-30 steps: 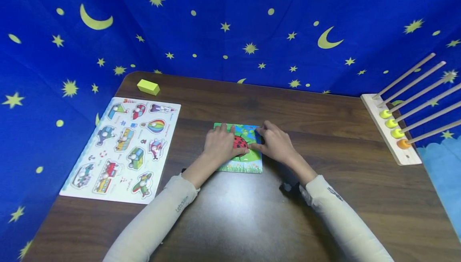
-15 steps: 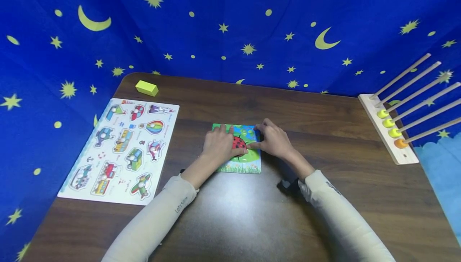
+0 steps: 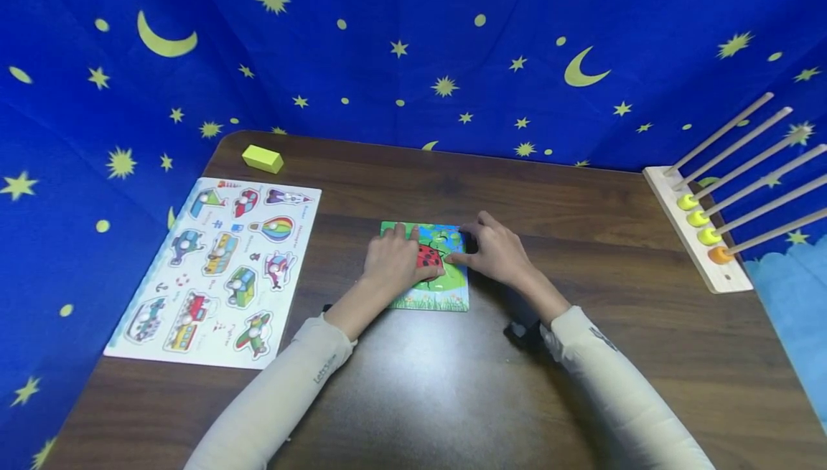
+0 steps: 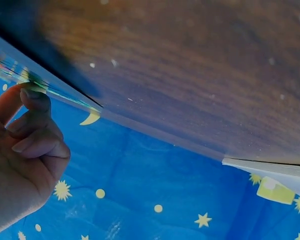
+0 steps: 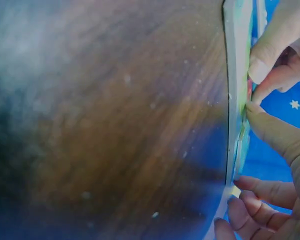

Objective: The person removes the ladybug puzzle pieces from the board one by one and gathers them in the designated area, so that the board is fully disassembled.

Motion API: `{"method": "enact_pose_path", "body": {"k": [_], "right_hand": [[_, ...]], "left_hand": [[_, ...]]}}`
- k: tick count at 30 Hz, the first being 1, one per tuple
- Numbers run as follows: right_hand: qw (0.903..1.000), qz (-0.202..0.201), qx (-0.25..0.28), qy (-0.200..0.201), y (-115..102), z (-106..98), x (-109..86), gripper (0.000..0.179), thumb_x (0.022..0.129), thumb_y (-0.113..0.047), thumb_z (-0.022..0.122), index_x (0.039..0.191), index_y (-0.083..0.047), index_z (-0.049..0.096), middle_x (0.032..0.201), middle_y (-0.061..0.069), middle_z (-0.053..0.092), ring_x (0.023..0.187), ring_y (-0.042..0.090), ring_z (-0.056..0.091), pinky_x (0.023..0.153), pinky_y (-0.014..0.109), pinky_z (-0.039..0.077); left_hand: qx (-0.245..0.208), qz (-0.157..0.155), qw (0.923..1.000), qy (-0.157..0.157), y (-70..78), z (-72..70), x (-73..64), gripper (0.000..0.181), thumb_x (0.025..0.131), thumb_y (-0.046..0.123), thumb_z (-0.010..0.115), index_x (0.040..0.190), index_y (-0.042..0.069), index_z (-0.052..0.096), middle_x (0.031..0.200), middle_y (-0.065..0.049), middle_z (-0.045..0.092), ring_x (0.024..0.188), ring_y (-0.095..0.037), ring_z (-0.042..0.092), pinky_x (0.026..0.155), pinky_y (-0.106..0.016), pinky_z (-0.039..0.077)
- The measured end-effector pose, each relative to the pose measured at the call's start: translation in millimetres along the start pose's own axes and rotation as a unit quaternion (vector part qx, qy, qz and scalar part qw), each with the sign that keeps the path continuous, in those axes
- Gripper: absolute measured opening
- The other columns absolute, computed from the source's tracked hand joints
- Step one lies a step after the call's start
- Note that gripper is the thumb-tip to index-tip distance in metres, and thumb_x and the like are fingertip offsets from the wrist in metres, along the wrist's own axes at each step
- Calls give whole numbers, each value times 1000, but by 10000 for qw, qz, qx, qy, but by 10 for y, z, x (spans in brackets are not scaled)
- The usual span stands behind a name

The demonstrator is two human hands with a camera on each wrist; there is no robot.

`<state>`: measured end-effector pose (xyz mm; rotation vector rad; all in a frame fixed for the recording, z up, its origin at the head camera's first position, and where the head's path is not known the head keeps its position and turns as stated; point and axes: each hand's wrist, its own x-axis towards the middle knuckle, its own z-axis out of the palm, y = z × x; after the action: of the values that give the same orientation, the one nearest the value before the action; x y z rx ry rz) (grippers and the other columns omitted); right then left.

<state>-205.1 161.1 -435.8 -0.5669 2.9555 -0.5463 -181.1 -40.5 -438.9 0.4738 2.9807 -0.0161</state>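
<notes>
At the left side of the table (image 3: 549, 197), a white board (image 3: 218, 356) holds picture pieces of vehicles, a balloon and others in shaped recesses; its printed labels are mostly too small to read. Beyond its far edge lies a yellow block (image 3: 262, 159). Near the table's middle, a ladybug puzzle (image 3: 439, 301) lies flat, its left part hidden under the left hand (image 3: 392, 260). That hand presses down from above, thumb on the ladybug, not clasped round anything; the left wrist view shows its outer fingers bent, with the puzzle seen only edge-on and cut off. At the puzzle's upper right corner, the thumb and forefinger of the right hand (image 3: 494, 247) stand a little apart, pinching across a corner piece (image 3: 450, 239) whose outline they partly cover. Under the right wrist sits a dark object (image 3: 522, 335), half hidden and hard to identify. Farther right, a wooden stand (image 3: 734, 280) carries six slanting rods (image 3: 719, 132), the nearest cut off by the frame; three yellow beads (image 3: 708, 236) and one orange bead (image 3: 720, 255) sit at the feet of four.
</notes>
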Motion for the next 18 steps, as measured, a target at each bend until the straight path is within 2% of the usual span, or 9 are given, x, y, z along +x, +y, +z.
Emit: {"method": "enact_pose_path", "body": {"k": [7, 13, 18], "right_hand": [[9984, -534, -165, 97, -11, 26, 6, 64, 80, -47, 81, 122, 0, 69, 92, 8, 49, 66, 16, 44, 53, 27, 36], [9970, -711, -257, 191, -7, 36, 12, 62, 79, -46, 80, 118, 1, 70, 95, 8, 51, 66, 15, 45, 52, 26, 37], [9949, -881, -420, 243, -2, 39, 28, 64, 77, -48, 79, 117, 1, 71, 93, 8, 50, 64, 14, 44, 50, 25, 36]], "left_hand": [[14, 28, 10000, 44, 2, 10, -4, 98, 82, 82, 48, 149, 12, 45, 142, -19, 54, 107, -27, 64, 67, -34, 54], [-65, 49, 9999, 105, -11, 6, -20, 97, 81, 81, 51, 149, 12, 46, 136, -18, 57, 100, -26, 64, 60, -32, 51], [-214, 82, 9996, 165, -41, 10, -27, 97, 81, 82, 52, 149, 13, 47, 139, -19, 55, 107, -29, 63, 69, -36, 54]]}}
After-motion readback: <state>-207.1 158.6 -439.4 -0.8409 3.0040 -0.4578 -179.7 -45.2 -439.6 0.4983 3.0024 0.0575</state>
